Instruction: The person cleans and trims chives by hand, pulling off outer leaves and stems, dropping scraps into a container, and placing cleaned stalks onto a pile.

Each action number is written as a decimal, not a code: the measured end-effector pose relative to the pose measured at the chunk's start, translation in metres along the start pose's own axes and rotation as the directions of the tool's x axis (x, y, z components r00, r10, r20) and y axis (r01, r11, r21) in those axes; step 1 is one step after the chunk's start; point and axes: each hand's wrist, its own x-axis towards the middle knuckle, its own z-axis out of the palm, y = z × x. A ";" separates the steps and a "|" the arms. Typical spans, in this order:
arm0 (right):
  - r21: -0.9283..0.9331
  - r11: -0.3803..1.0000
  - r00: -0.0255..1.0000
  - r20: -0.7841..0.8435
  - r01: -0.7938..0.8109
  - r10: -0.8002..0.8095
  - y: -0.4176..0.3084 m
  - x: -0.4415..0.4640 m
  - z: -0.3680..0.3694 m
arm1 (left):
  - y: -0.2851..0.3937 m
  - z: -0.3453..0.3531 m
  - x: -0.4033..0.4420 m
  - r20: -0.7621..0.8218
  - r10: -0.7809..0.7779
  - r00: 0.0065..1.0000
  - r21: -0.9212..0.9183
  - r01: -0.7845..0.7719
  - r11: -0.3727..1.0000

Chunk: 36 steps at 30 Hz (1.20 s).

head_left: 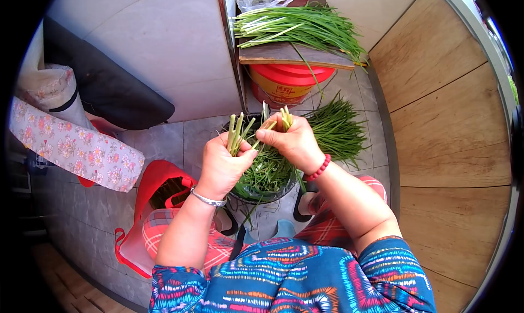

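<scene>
My left hand (221, 163), with a silver bangle at its wrist, is closed around several pale green stalks (234, 133) whose ends point up. Close beside it on the right, my right hand (295, 141) pinches more stalks (285, 118); a red bead bracelet circles that wrist. Both hands are above a dark round bin (284, 190) filled with loose green trimmings (265, 173). A bunch of long green leaves (339, 130) lies on the floor just right of the bin.
Behind the bin, a board (295, 55) bearing a pile of long green stalks (305, 28) rests over a red bucket (289, 83). A red bag (144, 214) stands at left, near a flowered cloth roll (76, 143). Wooden panels (447, 127) line the right.
</scene>
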 end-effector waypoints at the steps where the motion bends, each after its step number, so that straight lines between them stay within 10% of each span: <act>1: -0.020 0.999 0.999 -0.022 -0.039 0.038 -0.005 0.000 -0.002 | 0.000 0.000 0.000 0.000 -0.001 1.000 0.000 0.001 1.000; 7: 0.048 0.998 0.964 -0.259 -0.039 0.051 -0.020 0.006 -0.022 | 0.003 -0.005 0.001 -0.022 -0.012 1.000 0.002 0.013 1.000; 9: -0.160 0.949 0.958 -0.142 -0.272 0.251 -0.032 0.004 -0.032 | -0.001 -0.006 0.004 -0.044 0.014 0.999 -0.008 -0.015 1.000; 13: -0.629 0.769 0.993 0.108 0.112 -0.056 -0.001 0.001 -0.020 | 0.000 -0.008 0.006 -0.039 -0.016 0.999 -0.136 0.010 0.991; 15: -0.406 0.898 0.968 0.108 -0.166 0.228 -0.007 0.002 -0.017 | 0.000 -0.010 0.005 -0.001 -0.049 0.999 -0.187 0.048 0.981; 27: 0.522 0.835 0.979 0.183 -0.171 0.086 -0.005 0.003 -0.010 | -0.012 -0.006 0.007 0.289 -0.181 0.940 -0.418 0.294 0.860; 31: 0.164 0.979 0.988 0.111 -0.123 0.106 -0.013 -0.003 0.001 | -0.012 0.000 0.005 0.278 -0.147 0.949 -0.344 0.241 0.907; 36: 0.157 0.977 0.989 0.055 -0.144 0.137 -0.010 -0.001 -0.002 | -0.015 -0.003 0.007 0.304 -0.185 0.935 -0.394 0.300 0.869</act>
